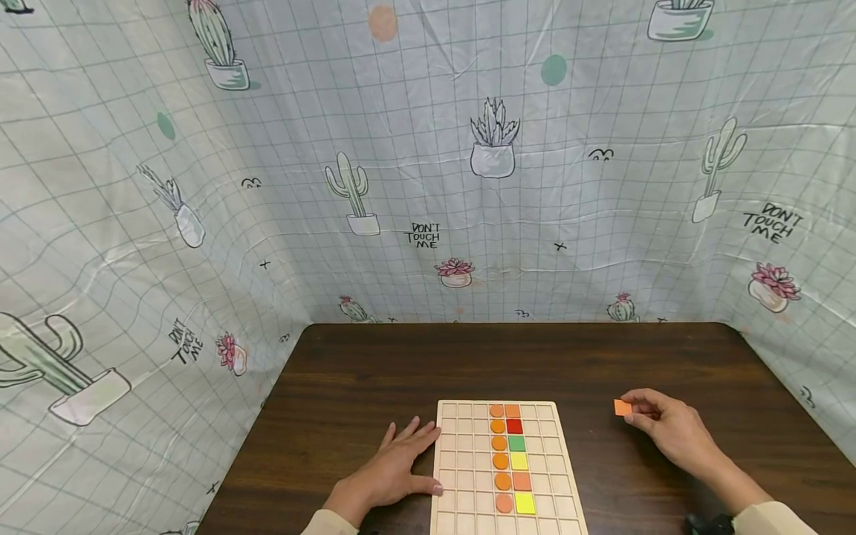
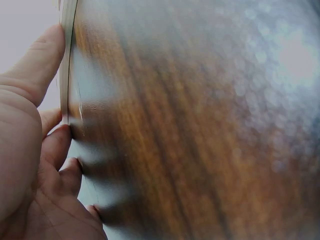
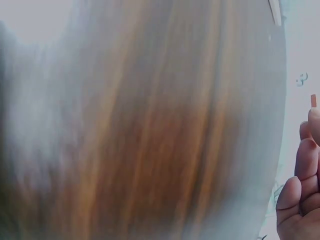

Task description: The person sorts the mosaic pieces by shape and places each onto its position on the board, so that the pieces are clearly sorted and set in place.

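A light wooden grid board [image 1: 461, 475] lies on the table, its lower end cut off by the head view's edge. One column of it holds several orange round pieces [image 1: 501, 461]; beside them runs a column of square pieces in orange, red, green [image 1: 517, 443] and yellow. My left hand [image 1: 394, 468] rests at the board's left side, fingers spread, thumb and fingertips touching its edge [image 2: 69, 60]. Off to the right of the board, my right hand [image 1: 675, 431] pinches an orange square tile [image 1: 622, 407] between thumb and fingers. In the right wrist view only a sliver of that tile [image 3: 313, 100] shows.
The dark brown wooden table [image 1: 374, 364] extends around the board. A pale grid-patterned curtain [image 1: 401, 186] with cactus drawings hangs behind the table and along both sides. Some dark object [image 1: 709, 524] shows by the right wrist at the bottom edge.
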A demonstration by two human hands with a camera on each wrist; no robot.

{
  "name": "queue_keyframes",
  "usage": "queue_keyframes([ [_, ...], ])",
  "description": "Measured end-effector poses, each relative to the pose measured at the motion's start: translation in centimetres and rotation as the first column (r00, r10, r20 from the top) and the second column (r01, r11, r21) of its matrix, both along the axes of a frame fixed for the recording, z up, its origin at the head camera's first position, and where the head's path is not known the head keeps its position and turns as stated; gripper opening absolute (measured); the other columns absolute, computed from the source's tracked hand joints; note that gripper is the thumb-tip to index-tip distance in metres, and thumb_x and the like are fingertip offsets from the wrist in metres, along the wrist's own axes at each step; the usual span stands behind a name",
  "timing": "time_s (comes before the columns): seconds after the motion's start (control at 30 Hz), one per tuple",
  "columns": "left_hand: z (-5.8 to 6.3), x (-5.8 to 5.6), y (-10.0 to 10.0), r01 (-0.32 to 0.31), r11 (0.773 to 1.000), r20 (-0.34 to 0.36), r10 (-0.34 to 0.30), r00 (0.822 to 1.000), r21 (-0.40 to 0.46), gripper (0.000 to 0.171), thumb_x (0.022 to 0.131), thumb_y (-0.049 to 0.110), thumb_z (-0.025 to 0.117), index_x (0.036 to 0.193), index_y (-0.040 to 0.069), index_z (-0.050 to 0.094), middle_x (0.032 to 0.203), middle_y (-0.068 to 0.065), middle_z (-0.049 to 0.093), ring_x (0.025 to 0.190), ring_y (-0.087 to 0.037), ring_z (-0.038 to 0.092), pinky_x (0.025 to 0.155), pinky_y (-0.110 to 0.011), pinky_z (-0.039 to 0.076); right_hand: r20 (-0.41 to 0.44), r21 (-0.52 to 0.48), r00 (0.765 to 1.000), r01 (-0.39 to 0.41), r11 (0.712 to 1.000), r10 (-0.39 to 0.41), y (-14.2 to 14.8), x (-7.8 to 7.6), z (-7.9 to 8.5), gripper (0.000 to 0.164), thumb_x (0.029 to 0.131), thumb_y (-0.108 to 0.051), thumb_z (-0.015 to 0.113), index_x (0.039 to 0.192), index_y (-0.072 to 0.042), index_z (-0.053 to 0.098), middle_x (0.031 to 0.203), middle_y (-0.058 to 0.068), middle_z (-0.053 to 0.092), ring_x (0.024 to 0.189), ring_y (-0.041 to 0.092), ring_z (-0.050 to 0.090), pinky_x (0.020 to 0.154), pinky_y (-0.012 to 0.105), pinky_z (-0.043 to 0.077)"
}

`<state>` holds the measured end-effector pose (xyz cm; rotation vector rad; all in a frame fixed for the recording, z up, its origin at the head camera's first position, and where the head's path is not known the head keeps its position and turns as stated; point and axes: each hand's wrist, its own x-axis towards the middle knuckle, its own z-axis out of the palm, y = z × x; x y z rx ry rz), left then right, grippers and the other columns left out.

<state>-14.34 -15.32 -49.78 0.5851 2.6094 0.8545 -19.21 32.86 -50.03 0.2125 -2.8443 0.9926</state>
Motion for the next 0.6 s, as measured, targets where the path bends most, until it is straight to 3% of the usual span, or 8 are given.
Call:
queue_keyframes([
  [0.6, 0.2, 0.1, 0.1, -0.009, 1.0, -0.005, 0.009, 1.0, -0.005, 0.093, 0.089, 0.049, 0.08, 0.165, 0.016, 0.039, 0.172, -0.005, 0.035, 0.164, -0.035, 0.017, 0.13, -0.067, 0.002, -0.014, -0.09, 0.998, -0.059, 0.994, 0.058, -3.6, 1.6, 0.5, 0.026, 0.093, -0.017, 0.082, 0.117, -0.011, 0.075, 0.095, -0.001, 0.072, 0.075, 0.001, 0.058, 0.061, 0.023, 0.051],
])
